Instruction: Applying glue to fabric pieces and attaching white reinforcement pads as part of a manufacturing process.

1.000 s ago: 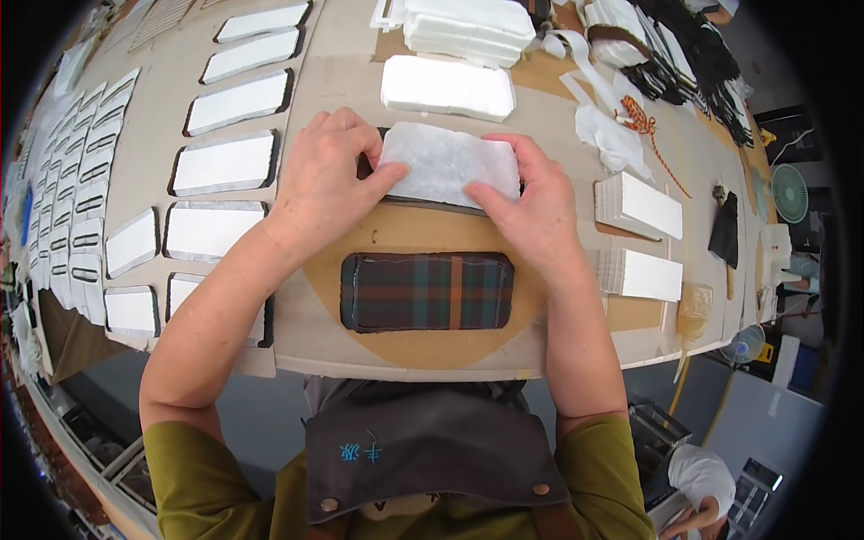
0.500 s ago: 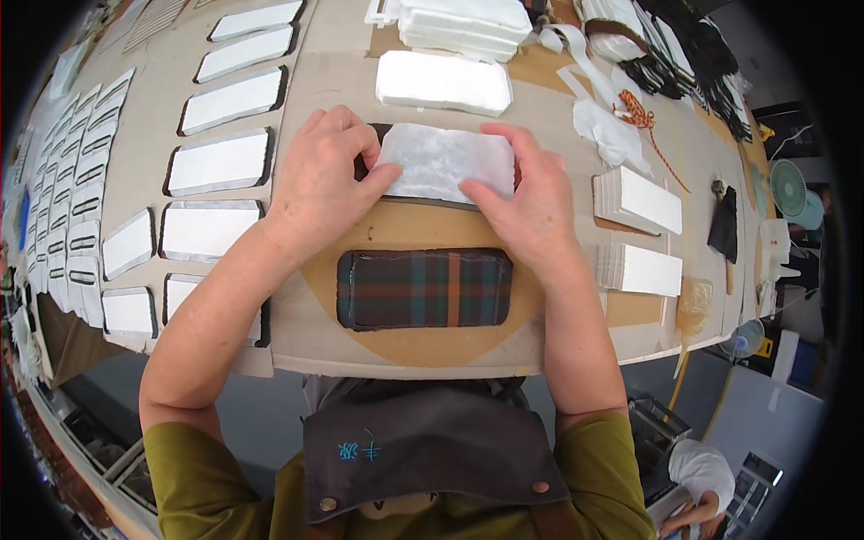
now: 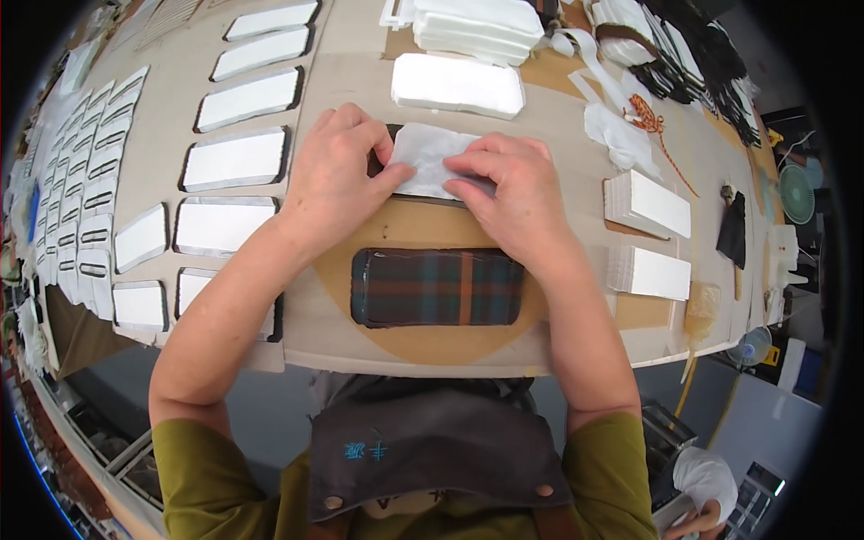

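A thin white rectangular sheet (image 3: 427, 151) lies over a dark panel whose edge (image 3: 434, 201) shows below it and at its upper left corner. My left hand (image 3: 335, 171) pinches the sheet's left end, thumb on top and fingers curled at the side. With thumb and fingertips, my right hand (image 3: 517, 198) grips the sheet near its middle and covers its right end. Closer to me, a plaid fabric panel (image 3: 439, 288) with rounded corners and dark edges lies flat, touched by neither hand.
Rows of white panels with dark rims (image 3: 236, 160) line the left. A white padded stack (image 3: 477, 31) and a single white pad (image 3: 457, 85) sit beyond my hands. At right are white card stacks (image 3: 648, 273), orange cord (image 3: 646, 117) and a black cloth piece (image 3: 732, 229).
My right hand has moved left from the sheet's right end toward its middle, and its fingers have closed in. The left hand keeps its place on the left end.
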`<state>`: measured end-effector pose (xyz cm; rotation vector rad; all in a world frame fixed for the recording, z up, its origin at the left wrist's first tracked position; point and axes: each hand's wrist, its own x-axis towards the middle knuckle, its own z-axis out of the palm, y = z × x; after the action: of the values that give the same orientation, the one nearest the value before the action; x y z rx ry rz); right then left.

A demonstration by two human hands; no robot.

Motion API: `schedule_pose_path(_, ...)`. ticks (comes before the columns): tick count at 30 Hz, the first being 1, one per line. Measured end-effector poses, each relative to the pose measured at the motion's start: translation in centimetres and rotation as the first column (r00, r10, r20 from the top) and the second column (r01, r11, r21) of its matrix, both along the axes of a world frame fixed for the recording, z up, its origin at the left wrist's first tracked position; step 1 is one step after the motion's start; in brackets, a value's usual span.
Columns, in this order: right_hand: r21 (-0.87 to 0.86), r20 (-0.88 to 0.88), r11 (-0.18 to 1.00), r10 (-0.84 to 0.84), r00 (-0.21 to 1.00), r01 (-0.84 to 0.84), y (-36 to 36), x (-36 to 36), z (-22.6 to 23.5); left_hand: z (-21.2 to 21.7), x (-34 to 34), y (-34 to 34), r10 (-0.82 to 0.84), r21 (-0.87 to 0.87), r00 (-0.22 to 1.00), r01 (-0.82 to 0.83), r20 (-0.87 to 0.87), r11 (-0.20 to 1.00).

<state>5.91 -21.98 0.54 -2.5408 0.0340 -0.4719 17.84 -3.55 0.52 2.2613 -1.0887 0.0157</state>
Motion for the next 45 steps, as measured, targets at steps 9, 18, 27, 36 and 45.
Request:
schedule_pose_path(9, 0.011, -0.03, 1.0, 0.024, 0.999, -0.024, -0.2, -0.3, -0.2, 0.0, 1.2, 1.1, 0.045, 0.04, 0.981, -0.038, -0.189, 0.998)
schedule_pose_path(18, 0.001, -0.032, 1.0, 0.022, 0.999, -0.022, -0.2, -0.1, -0.1, 1.1, 0.6, 1.2, -0.088, -0.012, 0.964, 0.094, 0.25, 0.996)
schedule_pose_path(27, -0.073, 0.009, 0.997, -0.007, 1.0, 0.008, 0.1, -0.8, 0.5, 0.2, -2.9, 0.8, -0.231, 0.27, 0.926, 0.151, 0.298, 0.951)
schedule_pose_path(36, 0.532, -0.017, 0.782, -0.374, 0.927, 0.325, -4.9, -2.9, 0.4, 0.8, -2.6, -3.9, -0.356, -0.045, 0.93, 0.361, 0.09, 0.931)
schedule_pose_path(45, 0.596, -0.151, 0.695, -0.395, 0.906, 0.403, -5.8, -2.6, -1.8, 0.1, -3.1, -7.7, -0.287, -0.06, 0.952, 0.294, 0.108, 0.954)
